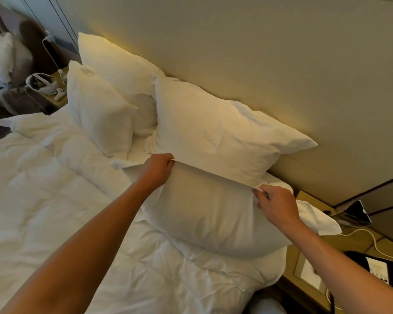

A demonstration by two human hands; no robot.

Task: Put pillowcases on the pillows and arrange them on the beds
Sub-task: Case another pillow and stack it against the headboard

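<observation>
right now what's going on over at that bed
A person is fitting a pillow at the head of the bed. The left hand and the right hand each pinch an end of its top edge, stretching it tight. Three other pillows already lean against the wall behind it.

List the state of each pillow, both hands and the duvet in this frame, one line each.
Held pillow: cased, lifted by its top edge above the duvet.
Left hand: grips the pillow's top left corner.
Right hand: pinches the top right corner.
Large pillow: cased, propped against the headboard.
Two far pillows: cased, leaning upright.
Duvet: spread, wrinkled.
</observation>
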